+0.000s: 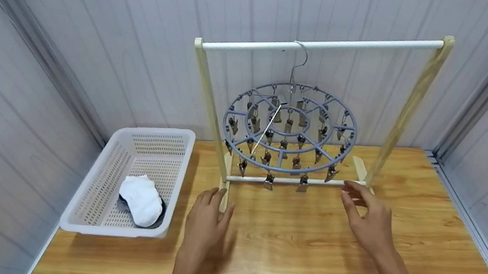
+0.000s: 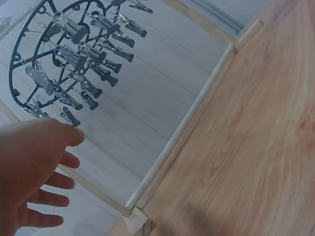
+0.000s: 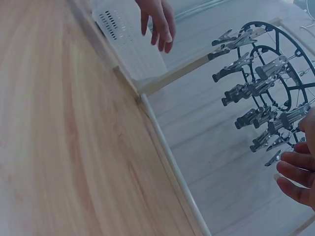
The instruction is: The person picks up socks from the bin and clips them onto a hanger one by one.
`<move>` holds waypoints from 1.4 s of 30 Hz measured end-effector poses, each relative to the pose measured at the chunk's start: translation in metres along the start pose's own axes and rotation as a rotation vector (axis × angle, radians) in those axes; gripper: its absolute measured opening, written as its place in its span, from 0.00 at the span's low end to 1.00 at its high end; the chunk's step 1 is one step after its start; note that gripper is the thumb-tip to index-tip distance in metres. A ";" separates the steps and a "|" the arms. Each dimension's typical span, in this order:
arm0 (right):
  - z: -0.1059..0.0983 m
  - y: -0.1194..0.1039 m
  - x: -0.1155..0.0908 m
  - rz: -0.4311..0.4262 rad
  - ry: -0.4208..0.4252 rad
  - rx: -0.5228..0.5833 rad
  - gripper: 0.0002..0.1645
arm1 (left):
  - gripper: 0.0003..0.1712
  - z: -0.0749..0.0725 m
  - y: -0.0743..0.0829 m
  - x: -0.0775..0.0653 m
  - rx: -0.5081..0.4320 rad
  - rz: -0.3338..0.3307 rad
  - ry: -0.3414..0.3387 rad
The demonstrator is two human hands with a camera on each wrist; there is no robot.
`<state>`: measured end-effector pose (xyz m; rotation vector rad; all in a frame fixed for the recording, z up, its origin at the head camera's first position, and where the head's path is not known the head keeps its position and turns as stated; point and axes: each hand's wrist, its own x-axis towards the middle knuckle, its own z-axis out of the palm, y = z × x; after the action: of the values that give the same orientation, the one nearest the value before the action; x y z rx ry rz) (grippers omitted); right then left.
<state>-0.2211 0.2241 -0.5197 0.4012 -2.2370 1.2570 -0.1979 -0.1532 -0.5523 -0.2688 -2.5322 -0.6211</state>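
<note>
A round blue-grey clip hanger (image 1: 279,166) hangs by its wire hook from the white top bar of a wooden-sided rack (image 1: 414,98). Many metal clips (image 1: 303,183) dangle from its rings, with nothing seen in them. My left hand (image 1: 207,217) hovers near the rack's left foot, fingers loosely extended and holding nothing. On the other side, my right hand (image 1: 370,221) is held near the lower bar's right end, its fingers bent a little and no object in them. To the left stands a white basket (image 1: 182,181) with a white sock (image 1: 141,199) lying on something dark grey.
The wooden table (image 1: 283,261) runs beneath the rack and both hands. Pale panelled walls (image 1: 145,18) close in the back and both sides. A white lower bar (image 2: 182,125) joins the rack's two sides close to the table.
</note>
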 end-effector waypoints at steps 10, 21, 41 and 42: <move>0.015 -0.018 0.014 0.090 -0.057 0.163 0.21 | 0.20 -0.006 0.007 0.001 -0.010 0.029 -0.035; 0.027 -0.042 0.026 0.031 -0.028 0.402 0.24 | 0.16 -0.008 0.008 0.003 -0.036 0.085 -0.081; 0.034 -0.045 0.031 0.044 -0.024 0.495 0.15 | 0.17 -0.011 0.004 0.002 -0.049 0.083 -0.108; 0.034 -0.046 0.030 0.042 -0.023 0.499 0.15 | 0.17 -0.012 0.004 0.001 -0.050 0.081 -0.109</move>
<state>-0.2332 0.1713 -0.4843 0.5535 -1.9382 1.8412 -0.1929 -0.1551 -0.5412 -0.4315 -2.5972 -0.6555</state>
